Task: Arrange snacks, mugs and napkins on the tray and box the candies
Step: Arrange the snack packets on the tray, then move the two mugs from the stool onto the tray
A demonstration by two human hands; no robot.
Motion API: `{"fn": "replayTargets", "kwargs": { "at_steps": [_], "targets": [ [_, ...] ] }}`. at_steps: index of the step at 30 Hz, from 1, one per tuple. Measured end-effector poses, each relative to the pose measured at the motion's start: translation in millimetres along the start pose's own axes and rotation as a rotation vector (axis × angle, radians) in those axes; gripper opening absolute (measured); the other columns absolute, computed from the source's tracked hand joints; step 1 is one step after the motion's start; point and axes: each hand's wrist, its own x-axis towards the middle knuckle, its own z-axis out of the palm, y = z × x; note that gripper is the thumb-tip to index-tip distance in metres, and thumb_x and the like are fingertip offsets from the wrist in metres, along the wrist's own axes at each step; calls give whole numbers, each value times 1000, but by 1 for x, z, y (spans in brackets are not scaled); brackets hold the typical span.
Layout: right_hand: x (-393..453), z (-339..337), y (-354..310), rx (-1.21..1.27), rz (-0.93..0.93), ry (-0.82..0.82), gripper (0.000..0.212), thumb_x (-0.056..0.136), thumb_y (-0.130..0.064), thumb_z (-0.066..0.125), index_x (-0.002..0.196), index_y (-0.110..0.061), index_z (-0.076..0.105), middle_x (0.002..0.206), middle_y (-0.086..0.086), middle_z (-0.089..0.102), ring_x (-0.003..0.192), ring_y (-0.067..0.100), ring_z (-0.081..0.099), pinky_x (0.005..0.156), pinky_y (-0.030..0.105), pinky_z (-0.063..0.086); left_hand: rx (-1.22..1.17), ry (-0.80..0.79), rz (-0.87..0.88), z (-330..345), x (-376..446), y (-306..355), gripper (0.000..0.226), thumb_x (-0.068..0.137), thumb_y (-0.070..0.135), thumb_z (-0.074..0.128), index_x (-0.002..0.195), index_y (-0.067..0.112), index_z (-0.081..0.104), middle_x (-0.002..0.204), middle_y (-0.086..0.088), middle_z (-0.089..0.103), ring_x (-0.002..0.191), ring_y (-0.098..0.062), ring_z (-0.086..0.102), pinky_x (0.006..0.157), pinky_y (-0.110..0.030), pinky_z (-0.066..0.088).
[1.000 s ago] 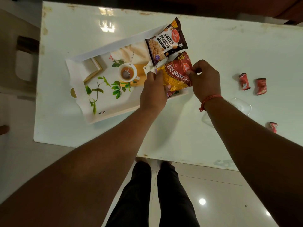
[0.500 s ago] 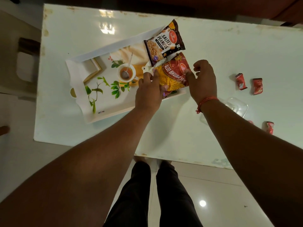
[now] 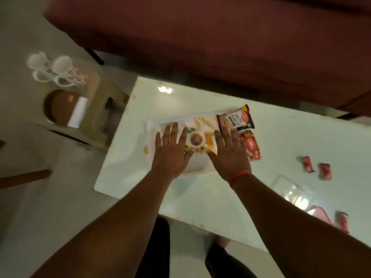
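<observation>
- We see the left hand (image 3: 170,155) and right hand (image 3: 228,155) spread flat over the tray (image 3: 198,167).
- Two snack packets (image 3: 236,119) lie at its right end.
- Candies (image 3: 308,164) sit apart on the surface (image 3: 291,137).

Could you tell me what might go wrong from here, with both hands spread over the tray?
The red snack packet overhangs the tray edge, so a nudge from the right hand might slide it off. The mugs sit on a separate stool; carrying them across risks a drop.
</observation>
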Motion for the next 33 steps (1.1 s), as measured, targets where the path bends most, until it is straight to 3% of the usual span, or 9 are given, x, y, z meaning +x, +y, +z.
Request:
{"fn": "replayTargets", "kwargs": {
  "at_steps": [4, 8, 15, 20, 23, 27, 30, 33],
  "targets": [
    [36, 0, -79, -1, -90, -62, 73, 97, -59, 31, 157, -23, 9, 165, 5, 2, 152, 32, 2, 119, 58, 13, 69, -12, -67, -17, -4, -86, 77, 93, 69, 12, 156, 24, 9, 164, -13, 6, 150, -35, 5, 118, -60, 9],
    [74, 5, -158, -19, -158, -90, 73, 97, -63, 20, 156, -28, -5, 164, 1, -13, 151, 30, -8, 120, 56, 7, 96, 3, -160, -27, -7, -175, 82, 91, 72, 7, 156, 23, 6, 164, -13, 2, 150, -36, 1, 117, -61, 8],
    [142, 19, -304, -32, -239, -109, 77, 94, -69, 16, 156, -27, -2, 165, 3, -10, 151, 31, -6, 120, 57, 7, 93, 42, -258, -48, -12, -342, 79, 94, 68, 14, 155, 19, 18, 162, -17, 14, 148, -40, 13, 114, -63, 16],
    [186, 35, -397, 86, -280, -171, 77, 95, -67, 24, 157, -27, 0, 165, 3, -7, 152, 29, -7, 122, 53, 6, -112, 25, -457, -45, 0, -432, 75, 96, 62, 18, 154, 16, 16, 159, -21, 19, 146, -41, 19, 112, -61, 21],
    [212, 47, -444, 204, -252, -213, 78, 96, -63, 31, 157, -20, 6, 165, 8, 2, 152, 29, 0, 123, 48, 8, -563, 84, -554, -47, 17, -463, 64, 102, 51, 26, 152, 12, 23, 160, -17, 20, 147, -33, 20, 117, -47, 18],
    [239, 59, -493, 494, -163, -259, 71, 100, -51, 37, 156, -14, 14, 163, 10, 14, 150, 27, 13, 121, 39, 14, -957, 98, -688, -59, 38, -481, 50, 105, 44, 24, 137, 15, 50, 138, -8, 54, 129, -23, 49, 101, -30, 33],
    [257, 56, -512, 661, -91, -162, 56, 101, -36, 45, 149, -12, 31, 152, 11, 38, 140, 27, 36, 115, 38, 31, -900, 155, -716, -60, 56, -493, 43, 105, 40, 30, 125, 14, 58, 119, -3, 61, 108, -17, 55, 89, -27, 36],
    [284, 48, -513, 614, -45, 37, 51, 95, -26, 54, 142, -12, 39, 142, 9, 48, 127, 27, 50, 106, 41, 44, -706, 267, -706, -57, 81, -518, 35, 99, 30, 48, 126, 11, 56, 124, -8, 57, 110, -21, 57, 89, -31, 44]
  ]
}}
